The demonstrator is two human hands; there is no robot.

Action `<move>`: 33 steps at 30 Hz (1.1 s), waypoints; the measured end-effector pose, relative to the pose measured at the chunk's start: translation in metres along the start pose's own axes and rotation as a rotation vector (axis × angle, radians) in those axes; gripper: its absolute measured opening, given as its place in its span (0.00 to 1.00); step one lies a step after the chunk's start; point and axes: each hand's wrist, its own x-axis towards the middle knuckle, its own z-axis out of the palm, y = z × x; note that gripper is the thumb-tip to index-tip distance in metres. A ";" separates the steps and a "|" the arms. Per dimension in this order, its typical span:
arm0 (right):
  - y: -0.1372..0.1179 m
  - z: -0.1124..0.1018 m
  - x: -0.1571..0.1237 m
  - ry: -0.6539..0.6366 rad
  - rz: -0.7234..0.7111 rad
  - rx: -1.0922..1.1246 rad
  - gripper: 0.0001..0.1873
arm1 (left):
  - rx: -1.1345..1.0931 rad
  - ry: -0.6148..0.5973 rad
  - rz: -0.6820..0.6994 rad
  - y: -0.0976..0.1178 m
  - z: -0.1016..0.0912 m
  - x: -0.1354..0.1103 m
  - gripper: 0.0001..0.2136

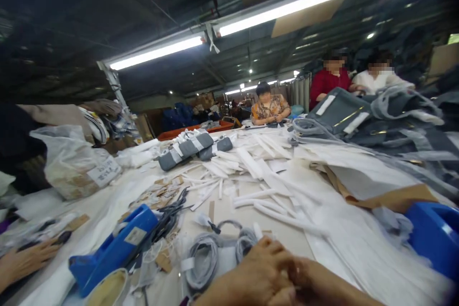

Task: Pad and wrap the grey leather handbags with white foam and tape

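Observation:
My left hand (260,267) is at the bottom centre, its fingers bent and closed. My right hand (303,272) meets it from the right with its fingers curled in against it. A small pale bit shows between the two hands, but what they hold is too hidden to name. Just left of my left hand lies a coiled grey strap (202,260) with a white band around it, on a flat grey piece. A short white strip end (257,231) sticks up behind my left hand.
Blue tape dispensers (114,246) (435,234) stand on both sides. White foam strips (247,162) and rolled grey pieces (186,150) cover the table. Grey bags (340,110) are heaped at right. A co-worker's hand (32,260) rests at far left; several people work beyond.

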 end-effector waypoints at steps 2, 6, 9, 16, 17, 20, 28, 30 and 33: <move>0.007 -0.006 -0.042 0.071 0.040 -0.007 0.29 | -0.020 -0.010 -0.006 0.008 -0.010 0.001 0.06; 0.007 0.000 -0.133 0.250 -0.086 -0.371 0.33 | -0.137 -0.051 0.009 0.013 -0.027 0.005 0.11; 0.000 0.019 -0.168 0.217 -0.237 -0.586 0.35 | -0.210 -0.053 0.003 0.010 -0.028 0.009 0.14; -0.009 0.049 -0.153 0.370 -0.312 -0.280 0.17 | -0.231 -0.079 0.012 0.013 -0.031 0.008 0.21; -0.011 0.049 -0.149 0.364 -0.243 -0.213 0.15 | -0.234 -0.080 0.015 0.012 -0.032 0.008 0.21; -0.020 0.051 -0.138 0.390 0.056 -0.012 0.07 | -0.248 -0.085 0.019 0.012 -0.032 0.009 0.20; -0.052 0.036 -0.085 0.244 0.221 -0.232 0.10 | -0.229 -0.122 0.025 0.017 -0.032 0.009 0.16; -0.057 0.027 -0.081 0.110 0.236 -0.218 0.07 | -0.229 -0.110 0.023 0.017 -0.031 0.009 0.15; -0.056 0.022 -0.085 -0.020 0.323 0.097 0.03 | -0.216 -0.098 0.029 0.018 -0.030 0.008 0.14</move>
